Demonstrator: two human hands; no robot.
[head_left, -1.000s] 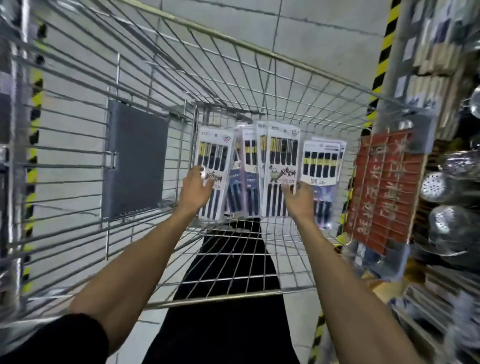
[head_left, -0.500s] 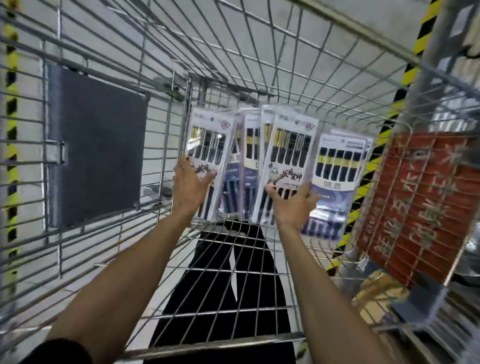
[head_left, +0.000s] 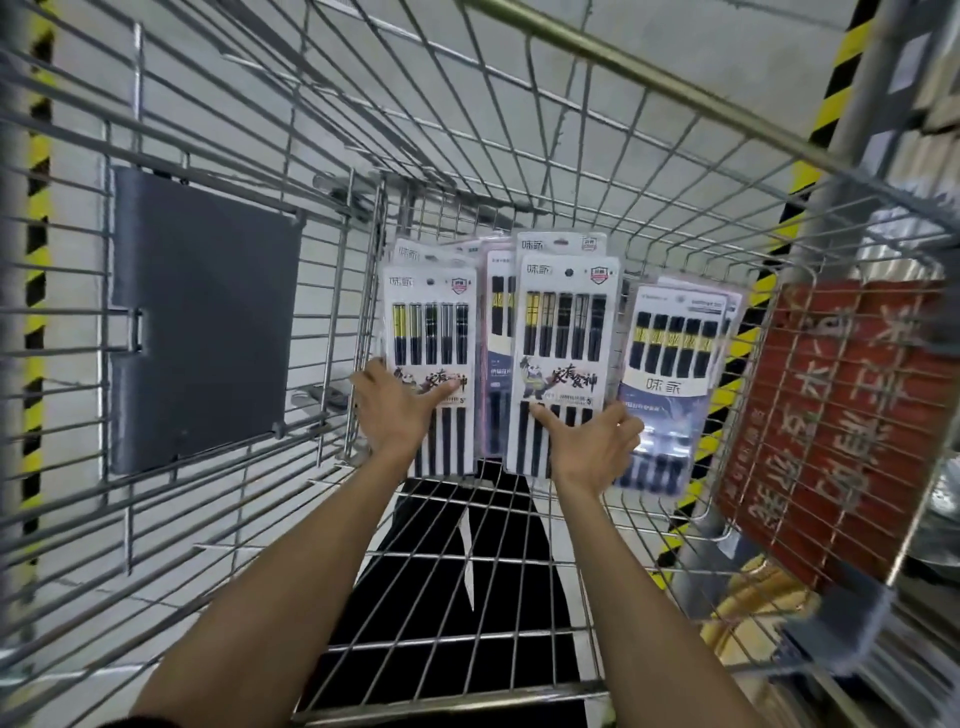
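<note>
Head view. A row of chopstick packs stands upright against the far end of the wire cart (head_left: 649, 57). The left hand (head_left: 397, 421) grips the lower half of the left chopstick pack (head_left: 428, 332), its thumb lying across the printed front and its fingers (head_left: 366, 375) at the pack's left edge. The right hand (head_left: 592, 449) grips the middle chopstick pack (head_left: 566, 322) low down, thumb spread wide on the front and fingers (head_left: 626, 423) passing the right edge, just beside the right chopstick pack (head_left: 675, 353). Both sets of fingertips are hidden behind the packs. Further packs (head_left: 498, 291) are mostly covered. A grey panel (head_left: 208, 322) and a blurred red sign (head_left: 831, 426) hang on the cart's sides.
</note>
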